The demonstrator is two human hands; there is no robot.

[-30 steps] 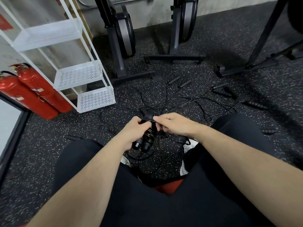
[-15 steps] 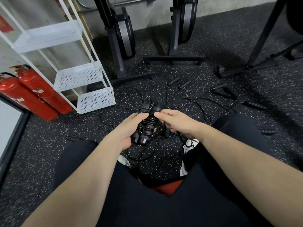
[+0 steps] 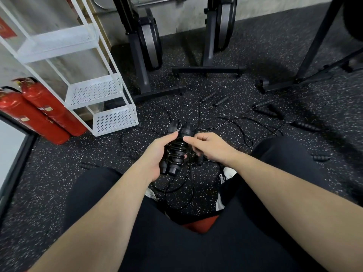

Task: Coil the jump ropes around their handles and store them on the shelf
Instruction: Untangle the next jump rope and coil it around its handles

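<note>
1. Gripping a paired set of jump-rope handles (image 3: 174,150) from below, the left hand (image 3: 157,156) has its fingers curled round the bundle and its thumb laid along the top, near the far ends of the handles.
2. The right hand (image 3: 212,147) sits just beside the bundle on its right, fingers bent and fingertips (image 3: 186,138) touching the upper wraps; whether it pinches the cord cannot be told for certain.
3. Black cord (image 3: 175,152) is wound in several turns round the middle of the two handles, while a loose tail (image 3: 176,185) hangs below the hands toward the floor, so the coil looks unfinished.
4. Judged by looks, the cord is thin, light and springy, likely to unwind if let go; the handles seem rigid and ribbed, the safest place to hold.
5. Keeping the thumb pressed over the last turn should stop the wraps slipping while the tail is fed round.
6. Beyond the hands, more handles (image 3: 263,111) and tangled ropes (image 3: 235,126) lie on the speckled floor (image 3: 59,173), apart from the bundle.
7. The white shelf unit (image 3: 114,120) stands ahead and to the left of the left hand, its perforated tiers bare where visible, with two red fire extinguishers (image 3: 41,112) farther left.
</note>
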